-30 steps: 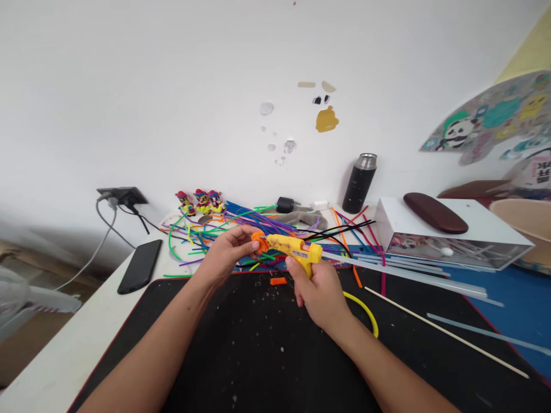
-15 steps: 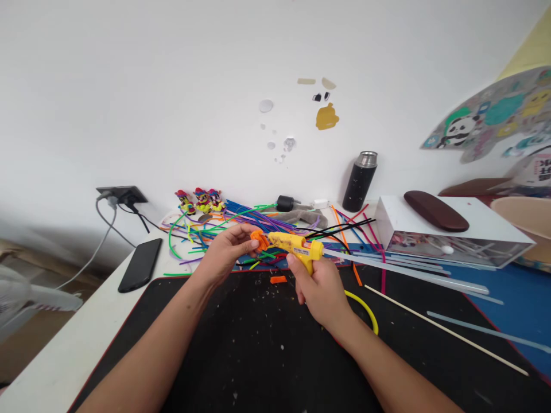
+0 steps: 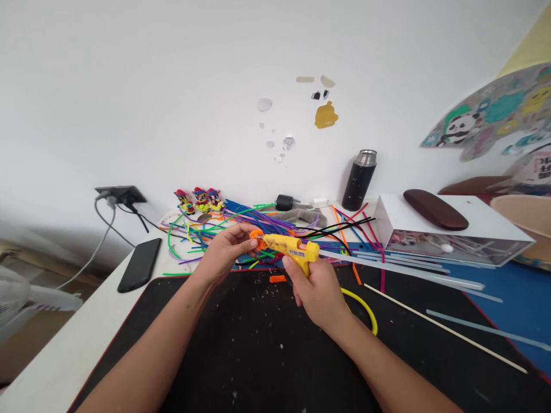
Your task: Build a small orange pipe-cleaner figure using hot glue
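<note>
Between the thumb and fingers of my left hand [image 3: 230, 248] is a small orange pipe-cleaner piece [image 3: 258, 240]. My right hand [image 3: 316, 289] is wrapped round the handle of a yellow hot glue gun [image 3: 288, 246]. Its nozzle end points left and meets the orange piece; whether the tip touches it is hidden. A long translucent glue stick [image 3: 400, 271] sticks out of the gun's back end. Below the gun, a short orange strip [image 3: 278, 279] lies on the black mat [image 3: 241, 344].
Loose coloured pipe cleaners [image 3: 245, 215] spread along the wall. Several small figures [image 3: 201, 199] stand at the back left, near a phone [image 3: 140, 265]. A black thermos [image 3: 359, 180], a white box [image 3: 456, 229], a wooden stick [image 3: 447, 327] and spare glue sticks are to the right.
My right hand has brought the glue gun slightly left, so its nozzle overlaps the orange piece more. My left hand has stayed nearly still.
</note>
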A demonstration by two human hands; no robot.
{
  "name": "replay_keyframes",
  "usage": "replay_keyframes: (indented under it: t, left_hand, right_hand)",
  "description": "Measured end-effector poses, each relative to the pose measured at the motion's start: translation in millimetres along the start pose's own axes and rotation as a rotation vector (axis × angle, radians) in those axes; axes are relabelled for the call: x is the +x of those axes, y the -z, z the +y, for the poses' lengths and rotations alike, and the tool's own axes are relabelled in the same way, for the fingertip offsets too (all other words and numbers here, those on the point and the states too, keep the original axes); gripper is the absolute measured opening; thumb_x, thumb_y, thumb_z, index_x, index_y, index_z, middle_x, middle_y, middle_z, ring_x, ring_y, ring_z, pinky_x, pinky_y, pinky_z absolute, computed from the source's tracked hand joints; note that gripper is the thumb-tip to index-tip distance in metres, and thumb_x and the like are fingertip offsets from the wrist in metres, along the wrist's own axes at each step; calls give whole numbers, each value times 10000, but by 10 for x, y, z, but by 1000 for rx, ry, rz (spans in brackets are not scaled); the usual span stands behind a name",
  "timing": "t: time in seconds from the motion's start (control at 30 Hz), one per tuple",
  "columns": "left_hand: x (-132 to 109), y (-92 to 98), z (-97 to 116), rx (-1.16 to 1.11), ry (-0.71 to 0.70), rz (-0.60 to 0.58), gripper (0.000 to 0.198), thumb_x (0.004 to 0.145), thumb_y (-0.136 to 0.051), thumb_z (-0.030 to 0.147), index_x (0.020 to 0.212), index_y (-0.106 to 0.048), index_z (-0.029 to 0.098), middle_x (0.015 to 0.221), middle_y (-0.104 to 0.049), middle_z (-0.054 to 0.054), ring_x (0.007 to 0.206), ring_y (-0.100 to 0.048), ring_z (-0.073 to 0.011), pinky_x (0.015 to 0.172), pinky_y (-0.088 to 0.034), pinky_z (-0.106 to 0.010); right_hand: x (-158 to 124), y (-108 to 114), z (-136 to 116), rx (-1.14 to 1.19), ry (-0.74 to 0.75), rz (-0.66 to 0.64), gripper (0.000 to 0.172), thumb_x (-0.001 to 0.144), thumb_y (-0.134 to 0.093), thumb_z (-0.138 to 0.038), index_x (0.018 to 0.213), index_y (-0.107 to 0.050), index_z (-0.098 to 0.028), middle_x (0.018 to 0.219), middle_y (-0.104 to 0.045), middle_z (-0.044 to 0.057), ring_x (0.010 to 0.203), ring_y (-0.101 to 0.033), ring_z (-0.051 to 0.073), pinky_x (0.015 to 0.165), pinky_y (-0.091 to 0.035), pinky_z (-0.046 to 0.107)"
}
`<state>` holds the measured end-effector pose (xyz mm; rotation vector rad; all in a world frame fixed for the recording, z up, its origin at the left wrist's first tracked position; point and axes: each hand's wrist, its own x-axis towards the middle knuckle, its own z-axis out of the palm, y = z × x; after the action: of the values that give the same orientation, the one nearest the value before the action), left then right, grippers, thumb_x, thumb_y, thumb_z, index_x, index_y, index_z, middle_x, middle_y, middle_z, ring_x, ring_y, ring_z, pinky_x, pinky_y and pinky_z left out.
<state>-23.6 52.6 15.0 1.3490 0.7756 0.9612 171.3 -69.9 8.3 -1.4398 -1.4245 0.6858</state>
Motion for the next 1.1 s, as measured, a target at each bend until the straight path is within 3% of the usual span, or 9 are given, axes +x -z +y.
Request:
replay_keyframes:
  t: [0.57, 1.1]
  left_hand:
    - [-16, 5, -10, 1, -2, -17, 361, 697, -953, 334, 983, -791, 184, 861, -737, -39, 739, -652, -146, 645, -565, -242]
    - [-4, 13, -3, -10, 0, 22, 354, 675, -956, 311, 951, -777, 180, 873, -740, -39, 741, -642, -150, 638, -538, -236]
  right_hand:
    - [24, 21, -4, -28, -3, 25, 598, 1036, -468, -586, 571, -585, -229, 392, -465, -6, 440, -533, 163, 524, -401, 275]
    - [19, 21, 7, -35, -26, 5, 581, 1029, -486, -584, 587, -620, -231, 425, -503, 4, 470, -577, 178, 529, -411, 272]
